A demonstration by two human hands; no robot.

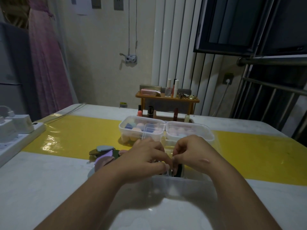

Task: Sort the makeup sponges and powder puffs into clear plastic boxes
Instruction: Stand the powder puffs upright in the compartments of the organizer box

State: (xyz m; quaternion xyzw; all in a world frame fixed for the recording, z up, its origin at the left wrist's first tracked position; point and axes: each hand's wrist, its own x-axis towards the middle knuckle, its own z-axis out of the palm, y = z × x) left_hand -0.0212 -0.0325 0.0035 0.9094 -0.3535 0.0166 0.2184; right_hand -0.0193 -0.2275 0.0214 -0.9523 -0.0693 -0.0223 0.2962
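Powder puffs point(104, 154) lie heaped left of the hands, within reach for sorting. Left hand point(146, 159) and right hand point(191, 151) pinch a dark puff point(179, 170), fingertips together, slotting it into the small clear box point(167, 175).

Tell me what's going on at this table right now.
A person is sorting makeup sponges into clear plastic boxes. Both hands, the left hand and the right hand, meet over a small clear box and seem to be pressing dark pieces into it; exactly what the fingers grip is hidden. A pile of flat puffs waits at the left. Behind, the left box holds rounded sponges, and the right box holds pale ones.
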